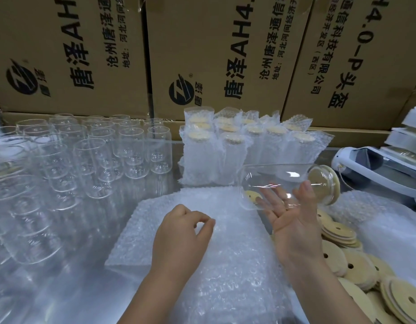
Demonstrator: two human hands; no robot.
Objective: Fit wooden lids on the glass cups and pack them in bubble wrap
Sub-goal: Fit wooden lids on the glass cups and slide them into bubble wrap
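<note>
My right hand point(293, 218) holds a glass cup point(281, 181) on its side above the table, palm up, thumb against the neck. A wooden lid point(329, 184) sits on the cup's mouth, pointing right. My left hand point(182, 232) rests on a stack of bubble wrap bags point(202, 265), thumb and forefinger pinched at the top bag's surface. Whether it has gripped the bag I cannot tell. Loose wooden lids point(356, 263) lie in a pile at the right.
Several bare glass cups point(90, 155) stand in rows at the left. Several wrapped, lidded cups point(246, 148) stand at the back centre. Cardboard boxes point(216, 54) form a wall behind. A white device point(375, 169) and more bubble wrap point(389, 230) lie at the right.
</note>
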